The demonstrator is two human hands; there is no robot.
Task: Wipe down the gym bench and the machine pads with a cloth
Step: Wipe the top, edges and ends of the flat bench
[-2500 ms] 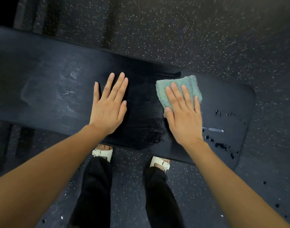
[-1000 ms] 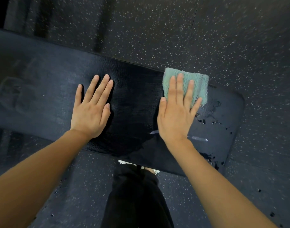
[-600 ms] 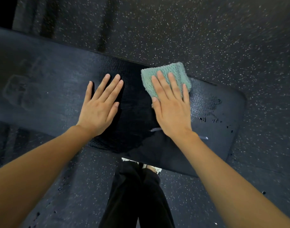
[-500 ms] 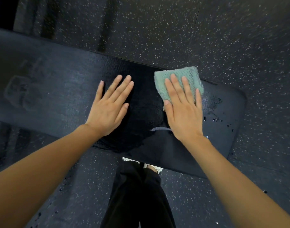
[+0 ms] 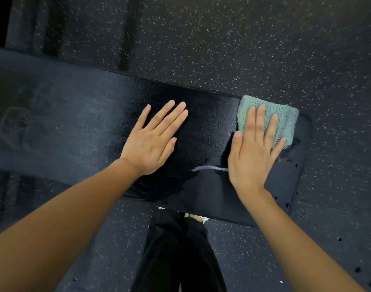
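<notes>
hands: 2 | left hand (image 5: 153, 142) flat, fingers straight, on 1 bench (image 5: 64, 131); right hand (image 5: 254, 148) pressing 1 green cloth (image 5: 285, 116), fingers straight, near bench's right end

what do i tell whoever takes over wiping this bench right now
The left hand lies flat on the middle of the bench, fingers straight, holding nothing.
The right hand is flat too, pressing the green cloth onto the bench's far edge near its right end.
Done: the middle patch between the hands looks dark and wet, so wiped.
Left: the droplets at the right end, the dull left stretch with smudge marks, and the machine pads, which are not in view.
</notes>
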